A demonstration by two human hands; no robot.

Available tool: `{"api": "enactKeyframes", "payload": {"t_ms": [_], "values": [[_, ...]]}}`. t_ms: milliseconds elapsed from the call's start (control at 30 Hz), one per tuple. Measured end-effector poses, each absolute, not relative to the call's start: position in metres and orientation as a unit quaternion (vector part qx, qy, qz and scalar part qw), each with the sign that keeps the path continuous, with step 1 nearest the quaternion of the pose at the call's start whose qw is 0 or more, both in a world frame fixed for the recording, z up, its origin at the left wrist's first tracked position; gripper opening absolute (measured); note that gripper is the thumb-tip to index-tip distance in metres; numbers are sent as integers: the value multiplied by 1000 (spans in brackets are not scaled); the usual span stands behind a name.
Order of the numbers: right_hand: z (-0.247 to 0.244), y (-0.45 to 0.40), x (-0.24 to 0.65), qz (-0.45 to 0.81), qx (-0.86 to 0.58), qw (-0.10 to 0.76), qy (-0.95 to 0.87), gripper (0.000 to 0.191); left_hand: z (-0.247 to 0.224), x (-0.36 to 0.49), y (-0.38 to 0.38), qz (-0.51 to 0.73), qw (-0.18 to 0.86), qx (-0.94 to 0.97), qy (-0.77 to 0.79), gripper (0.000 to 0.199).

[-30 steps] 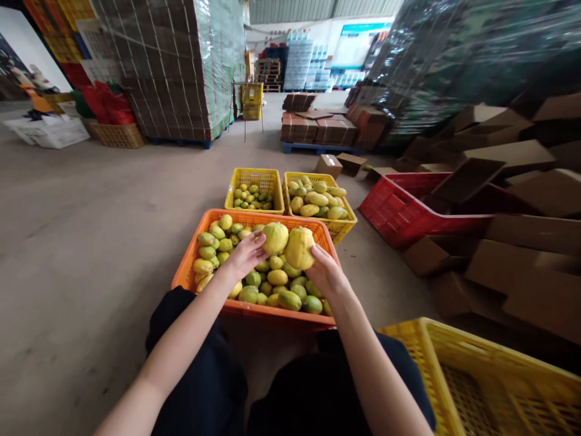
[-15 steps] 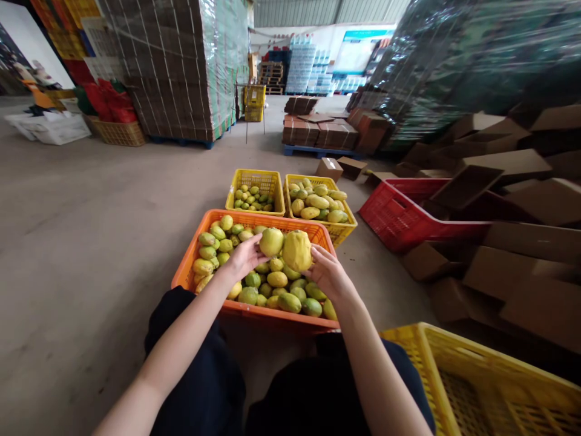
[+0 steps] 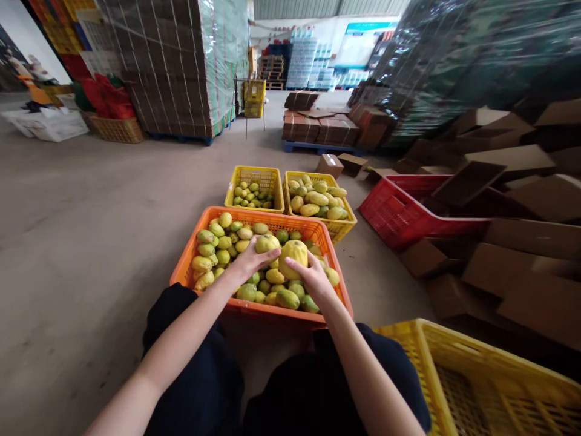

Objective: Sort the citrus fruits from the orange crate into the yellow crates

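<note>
My left hand (image 3: 249, 261) is closed round a green-yellow papaya (image 3: 267, 243), its thumb along the near side. In my right hand (image 3: 315, 277) is a larger, yellower papaya (image 3: 292, 254) with a ribbed surface. The two fruits are held side by side, over the orange crate (image 3: 185, 254). Beneath them the crate holds many green and yellow papayas (image 3: 247, 292). Parts of the fingers are hidden behind the held fruits.
Two yellow crates of papayas, the left one (image 3: 230, 188) and the right one (image 3: 341, 229), stand just beyond. A red crate (image 3: 390, 212) and cardboard boxes (image 3: 521, 260) lie to the right. Another yellow crate (image 3: 426, 357) is by my right knee. Wrapped pallet stacks (image 3: 167, 66) rise behind.
Both hands have lowered slightly with their papayas. The right hand has turned, bringing its thumb across the near side of its fruit, and the left thumb shows more on its own.
</note>
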State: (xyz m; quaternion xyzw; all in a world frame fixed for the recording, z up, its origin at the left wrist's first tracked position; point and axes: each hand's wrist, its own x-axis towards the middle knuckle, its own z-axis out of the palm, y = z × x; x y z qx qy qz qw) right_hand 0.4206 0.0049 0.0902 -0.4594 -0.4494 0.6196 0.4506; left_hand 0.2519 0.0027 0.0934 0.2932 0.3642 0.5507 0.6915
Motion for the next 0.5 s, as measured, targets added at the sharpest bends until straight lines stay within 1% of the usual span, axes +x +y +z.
{"api": "enactKeyframes", "payload": {"t_ms": [100, 200, 333, 500], "values": [[89, 6, 418, 635, -438, 471, -428, 50, 97, 254, 4, 550, 723, 272, 316, 60], [89, 5, 412, 650, -419, 500, -390, 50, 101, 254, 6, 559, 749, 197, 297, 51], [85, 5, 406, 681, -400, 484, -376, 56, 105, 252, 7, 555, 767, 115, 301, 40], [80, 8, 404, 650, -390, 493, -427, 59, 107, 250, 3, 565, 762, 111, 295, 30]]}}
